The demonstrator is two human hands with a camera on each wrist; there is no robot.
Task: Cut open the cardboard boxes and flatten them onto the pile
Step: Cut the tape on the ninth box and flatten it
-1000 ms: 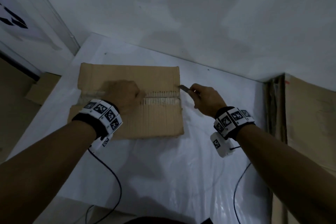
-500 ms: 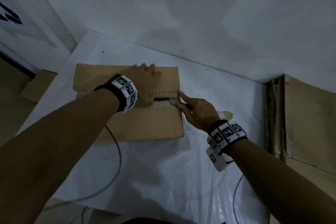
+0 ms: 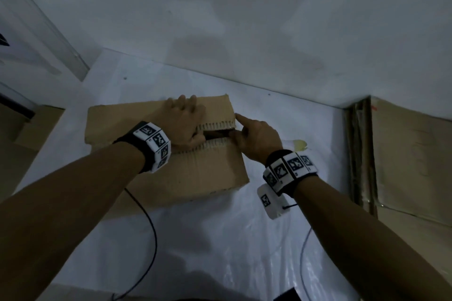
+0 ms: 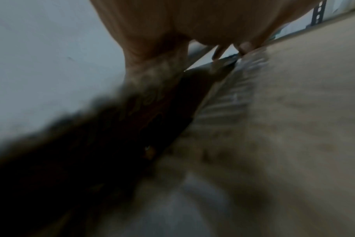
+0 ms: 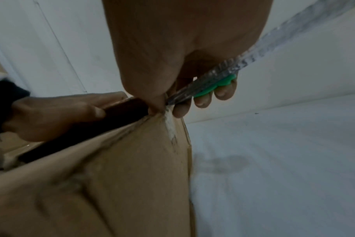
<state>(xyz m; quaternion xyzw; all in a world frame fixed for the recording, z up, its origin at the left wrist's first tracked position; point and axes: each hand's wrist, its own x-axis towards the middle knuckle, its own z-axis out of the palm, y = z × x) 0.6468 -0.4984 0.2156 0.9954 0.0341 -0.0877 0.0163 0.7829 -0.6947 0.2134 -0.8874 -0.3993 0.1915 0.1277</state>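
Left hand [image 3: 184, 121] reaches over the box [image 3: 195, 173], fingers on the far flap, thumb hooked into the slit along the top seam. Right hand [image 3: 256, 139] sits at the box's right end, forefinger extended onto the far flap's corner, remaining fingers curled round a green-handled cutter [image 5: 205, 87] (blade end hidden behind the thumb). The slit shows only a dark interior. The box rests on a white sheet [image 3: 220, 239], with flattened cardboard [image 3: 411, 159] well to its right.

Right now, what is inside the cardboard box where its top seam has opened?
Through the gap between the cardboard box flaps only darkness shows. The left hand reaches its thumb into the gap; the right hand holds a green-handled cutter at the seam's end. Any contents are hidden.
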